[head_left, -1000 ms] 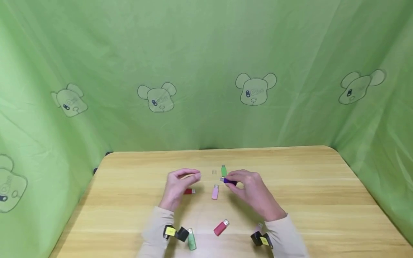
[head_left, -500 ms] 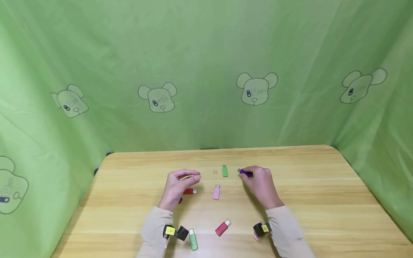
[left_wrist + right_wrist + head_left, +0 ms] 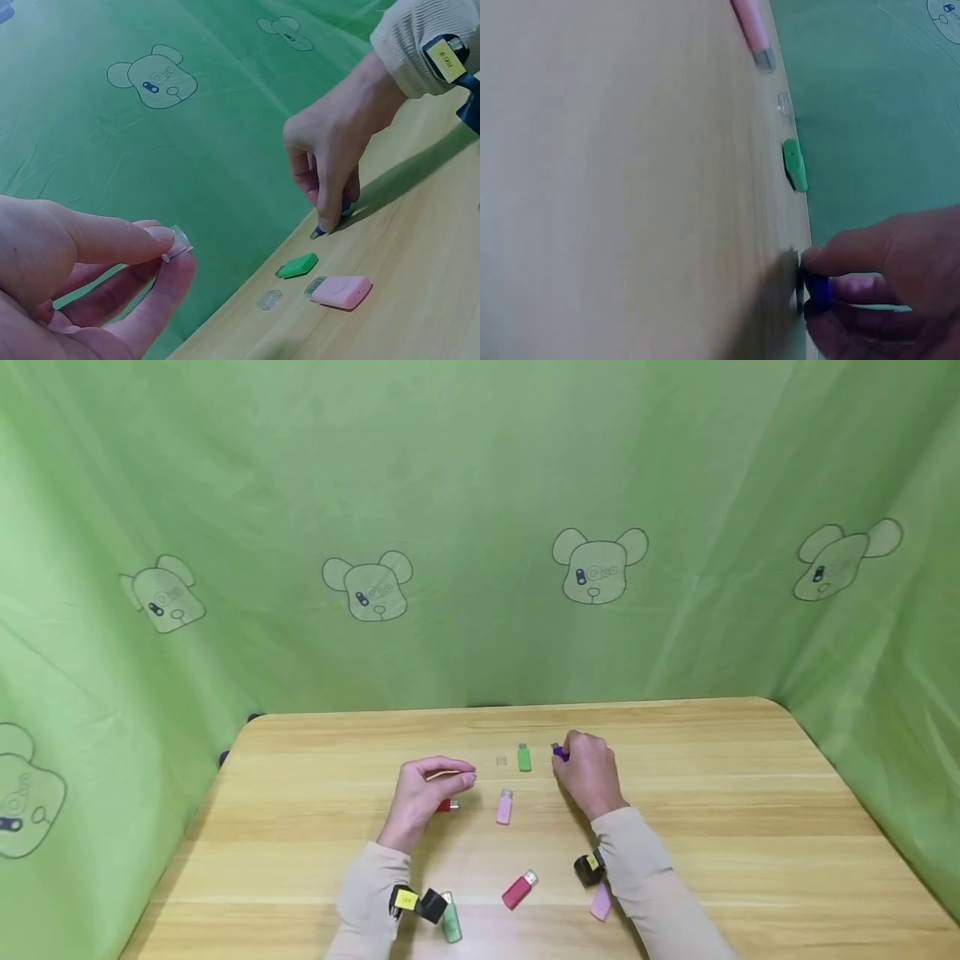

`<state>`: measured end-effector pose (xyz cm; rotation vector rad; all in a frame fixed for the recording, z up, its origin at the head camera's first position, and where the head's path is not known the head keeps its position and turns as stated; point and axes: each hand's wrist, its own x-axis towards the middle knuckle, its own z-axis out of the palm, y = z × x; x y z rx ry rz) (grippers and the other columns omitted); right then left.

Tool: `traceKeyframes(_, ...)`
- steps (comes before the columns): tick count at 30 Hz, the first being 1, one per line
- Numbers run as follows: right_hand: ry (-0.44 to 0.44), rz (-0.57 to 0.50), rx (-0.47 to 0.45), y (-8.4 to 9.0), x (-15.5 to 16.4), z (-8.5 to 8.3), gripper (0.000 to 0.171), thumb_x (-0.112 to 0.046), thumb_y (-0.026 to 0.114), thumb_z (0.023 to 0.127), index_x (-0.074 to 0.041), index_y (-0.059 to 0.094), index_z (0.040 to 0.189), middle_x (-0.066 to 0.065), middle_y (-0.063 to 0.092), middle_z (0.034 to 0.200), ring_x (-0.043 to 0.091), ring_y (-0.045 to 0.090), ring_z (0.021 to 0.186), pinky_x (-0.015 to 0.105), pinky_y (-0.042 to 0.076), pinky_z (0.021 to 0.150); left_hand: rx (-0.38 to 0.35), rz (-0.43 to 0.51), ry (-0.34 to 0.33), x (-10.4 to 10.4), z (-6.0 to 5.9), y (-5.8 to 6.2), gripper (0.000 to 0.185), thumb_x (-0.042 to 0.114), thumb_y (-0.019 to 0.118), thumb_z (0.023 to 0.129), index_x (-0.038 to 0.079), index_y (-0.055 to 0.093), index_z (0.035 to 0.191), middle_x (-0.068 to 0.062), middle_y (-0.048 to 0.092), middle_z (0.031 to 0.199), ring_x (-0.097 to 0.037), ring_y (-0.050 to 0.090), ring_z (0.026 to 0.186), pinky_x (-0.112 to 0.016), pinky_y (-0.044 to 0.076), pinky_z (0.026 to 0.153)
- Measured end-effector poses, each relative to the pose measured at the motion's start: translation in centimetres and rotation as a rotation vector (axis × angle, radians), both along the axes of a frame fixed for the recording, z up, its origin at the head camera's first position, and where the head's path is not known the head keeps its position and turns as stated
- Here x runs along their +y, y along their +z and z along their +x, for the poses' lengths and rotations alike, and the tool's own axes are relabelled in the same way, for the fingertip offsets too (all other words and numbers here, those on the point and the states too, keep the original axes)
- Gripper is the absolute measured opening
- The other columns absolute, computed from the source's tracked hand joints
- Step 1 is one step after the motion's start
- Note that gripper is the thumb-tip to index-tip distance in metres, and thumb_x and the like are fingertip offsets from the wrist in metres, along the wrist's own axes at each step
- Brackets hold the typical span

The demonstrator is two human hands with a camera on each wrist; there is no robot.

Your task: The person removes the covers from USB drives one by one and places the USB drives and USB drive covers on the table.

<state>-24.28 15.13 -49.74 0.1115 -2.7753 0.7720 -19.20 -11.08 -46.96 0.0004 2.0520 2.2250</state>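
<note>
I'm keying off the bright grn stick (image 3: 524,757), plug facing the far edge. Nearest, well short of it: mint stick (image 3: 452,924) on its L, plug away, part-blocked by the L wrist cam (image 3: 432,907); lilac stick (image 3: 601,903) on its R, part-hidden by the R wrist cam (image 3: 588,871); crimson stick (image 3: 516,892) nearly in line w/ it, plug far-R. Closer to grn: pink stick (image 3: 504,810), plug away; red stick (image 3: 446,806) to its L, plug R, part-hidden by L hand (image 3: 417,797), whose thumb + fingers pinch a clear cap (image 3: 178,245). Just R of grn, R hand (image 3: 590,777) grips the purple stick (image 3: 820,293): long axis diagonal, plug far-L, fingers covering most; I can't tell if it touches the table (image 3: 712,827). Just L of grn: loose cap (image 3: 501,761). Behind: curtain (image 3: 480,485).
</note>
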Motion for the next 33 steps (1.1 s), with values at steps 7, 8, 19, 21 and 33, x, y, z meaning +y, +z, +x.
traceKeyframes(7,-0.004,0.027,-0.041,0.2,0.3,0.0,0.021,-0.008,0.080,0.086,0.003,0.063,0.080,0.012,0.060,0.072,0.024,0.057,0.059,0.035,0.055,0.055,0.060,-0.052,-0.048,1.6,-0.1,-0.1,0.020,-0.004,0.078,0.086,-0.009,0.075,0.105,-0.023,0.075,0.105,-0.027,0.075,0.093,-0.028,0.061,0.076)
traceKeyframes(8,-0.006,0.027,-0.037,0.3,0.4,0.1,0.022,-0.009,0.080,0.087,0.003,0.063,0.080,0.012,0.059,0.073,0.024,0.056,0.060,0.036,0.055,0.055,0.069,-0.064,-0.061,1.9,-0.1,-0.1,0.019,-0.004,0.078,0.086,-0.009,0.074,0.105,-0.023,0.075,0.105,-0.028,0.075,0.094,-0.029,0.061,0.077)
traceKeyframes(19,0.022,-0.078,0.006,4.0,2.9,3.8,0.007,-0.002,0.070,0.090,0.003,0.067,0.094,0.011,0.064,0.081,0.022,0.058,0.068,0.034,0.054,0.060,0.248,-0.396,-0.165,5.9,-2.9,1.3,0.012,-0.008,0.076,0.086,-0.001,0.078,0.096,-0.014,0.077,0.101,-0.024,0.075,0.088,-0.027,0.061,0.079)
traceKeyframes(21,0.042,-0.076,-0.004,4.5,3.5,4.8,0.005,-0.001,0.069,0.091,0.002,0.067,0.094,0.009,0.063,0.081,0.021,0.058,0.068,0.033,0.053,0.060,0.264,-0.471,-0.189,7.1,-3.8,1.5,0.013,-0.008,0.076,0.086,0.000,0.079,0.095,-0.013,0.077,0.099,-0.022,0.074,0.085,-0.024,0.061,0.074)
traceKeyframes(33,0.229,-0.007,-0.095,5.3,5.7,9.8,0.013,0.005,0.074,0.085,-0.005,0.071,0.090,0.002,0.068,0.084,0.012,0.063,0.076,0.028,0.060,0.068,0.477,-0.897,-0.245,12.5,-7.3,-0.2,0.014,-0.010,0.077,0.083,0.004,0.080,0.085,-0.006,0.077,0.091,-0.015,0.069,0.081,-0.016,0.056,0.073)
